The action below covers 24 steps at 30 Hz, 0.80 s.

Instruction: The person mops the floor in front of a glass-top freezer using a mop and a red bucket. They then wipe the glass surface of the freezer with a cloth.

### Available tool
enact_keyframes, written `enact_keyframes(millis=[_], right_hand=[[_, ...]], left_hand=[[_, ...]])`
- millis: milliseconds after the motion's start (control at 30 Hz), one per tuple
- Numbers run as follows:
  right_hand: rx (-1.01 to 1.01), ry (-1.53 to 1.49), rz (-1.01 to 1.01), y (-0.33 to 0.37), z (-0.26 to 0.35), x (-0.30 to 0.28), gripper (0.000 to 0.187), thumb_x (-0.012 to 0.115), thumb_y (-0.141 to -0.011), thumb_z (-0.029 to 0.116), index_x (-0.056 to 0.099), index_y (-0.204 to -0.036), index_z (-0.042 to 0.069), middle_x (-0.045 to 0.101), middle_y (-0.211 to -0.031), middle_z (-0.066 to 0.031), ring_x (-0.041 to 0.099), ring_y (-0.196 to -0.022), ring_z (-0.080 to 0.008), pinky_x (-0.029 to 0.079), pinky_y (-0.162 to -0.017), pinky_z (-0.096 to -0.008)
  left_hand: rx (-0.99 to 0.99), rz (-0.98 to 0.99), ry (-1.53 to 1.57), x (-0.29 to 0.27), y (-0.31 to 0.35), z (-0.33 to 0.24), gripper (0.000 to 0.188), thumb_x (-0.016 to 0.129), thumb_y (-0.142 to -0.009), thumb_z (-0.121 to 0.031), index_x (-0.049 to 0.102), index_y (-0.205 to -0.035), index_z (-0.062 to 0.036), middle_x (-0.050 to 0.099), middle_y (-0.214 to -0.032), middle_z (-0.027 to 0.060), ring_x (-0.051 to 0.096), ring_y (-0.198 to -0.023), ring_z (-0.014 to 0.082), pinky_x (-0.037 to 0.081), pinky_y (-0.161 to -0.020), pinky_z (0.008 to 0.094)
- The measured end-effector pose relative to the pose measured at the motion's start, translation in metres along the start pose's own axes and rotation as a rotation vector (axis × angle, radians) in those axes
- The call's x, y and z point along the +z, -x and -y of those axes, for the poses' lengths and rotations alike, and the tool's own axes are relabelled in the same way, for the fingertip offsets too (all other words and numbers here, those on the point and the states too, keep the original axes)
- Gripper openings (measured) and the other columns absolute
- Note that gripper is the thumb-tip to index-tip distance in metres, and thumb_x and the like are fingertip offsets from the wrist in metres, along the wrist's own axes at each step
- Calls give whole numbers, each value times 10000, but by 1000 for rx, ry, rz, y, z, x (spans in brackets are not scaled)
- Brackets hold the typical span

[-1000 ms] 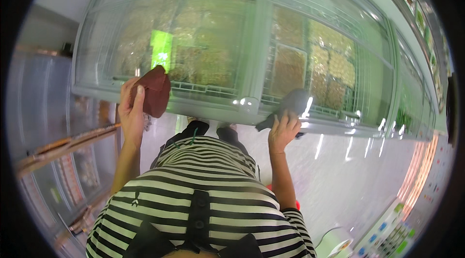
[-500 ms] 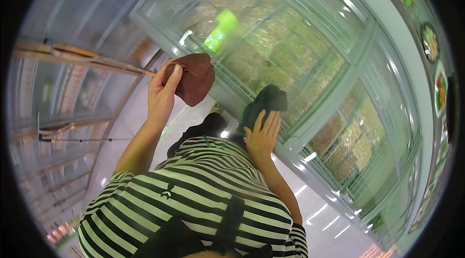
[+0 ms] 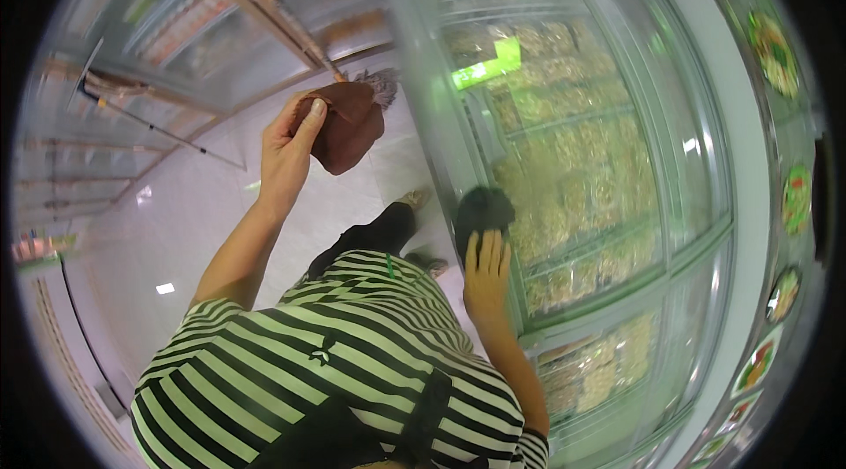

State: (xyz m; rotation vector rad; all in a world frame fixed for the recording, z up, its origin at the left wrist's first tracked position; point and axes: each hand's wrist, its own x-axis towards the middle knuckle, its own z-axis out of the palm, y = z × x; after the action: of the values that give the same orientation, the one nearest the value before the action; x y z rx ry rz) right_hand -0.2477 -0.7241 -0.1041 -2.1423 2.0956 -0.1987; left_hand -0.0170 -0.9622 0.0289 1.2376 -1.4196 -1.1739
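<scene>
My left hand (image 3: 286, 161) pinches a folded brown cloth (image 3: 350, 127) between thumb and fingers, holding it up in the air over the floor. My right hand (image 3: 487, 284) lies with fingers stretched flat on a dark cloth (image 3: 484, 206). That cloth is pressed against the near edge of a chest freezer's glass top (image 3: 582, 108). Through the glass, several clear packages of pale, light-brown food (image 3: 564, 169) are visible, partly veiled by glare and a bright green reflection.
Glass-fronted cabinets (image 3: 189, 24) with shelves line the left side. A mop with a grey string head (image 3: 382, 87) leans there beside a thin dark pole (image 3: 167, 128). Pale tiled floor (image 3: 211, 205) lies between. Food pictures (image 3: 796, 200) run along the freezer's far side.
My view has turned, so the freezer stands more upright in the picture and more floor shows. The brown cloth stays in my left hand; my right hand remains on the dark cloth.
</scene>
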Motion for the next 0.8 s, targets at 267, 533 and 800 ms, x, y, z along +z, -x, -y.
enact_keyframes(millis=[267,533,800], right_hand=[[-131,192,46,-116,5,2,537,467,-858,61,340,-1355,-99,342,-1385,-314,326,-1313,-432,255,-1108,-480],[-197,265,-137,-324,28,20,647,577,-863,209,312,-1374,-85,277,-1434,-294,268,-1348,-413,204,-1129,-456],[-135,143,-379,-483,35,48,663,572,-868,253,307,-1371,-88,271,-1431,-311,257,-1350,-427,203,-1126,-482]], left_hand=[[-94,-34,19,-22,-12,34,201,539,-964,-183,604,-1035,-7,589,-942,-12,503,-900,65,400,-830,213],[-158,-153,17,-66,-31,48,210,517,-966,-132,581,-1095,21,584,-997,4,523,-947,79,396,-871,211],[-314,-292,-30,-109,-45,71,229,527,-966,-167,590,-1119,-8,600,-1029,4,527,-984,93,386,-898,225]])
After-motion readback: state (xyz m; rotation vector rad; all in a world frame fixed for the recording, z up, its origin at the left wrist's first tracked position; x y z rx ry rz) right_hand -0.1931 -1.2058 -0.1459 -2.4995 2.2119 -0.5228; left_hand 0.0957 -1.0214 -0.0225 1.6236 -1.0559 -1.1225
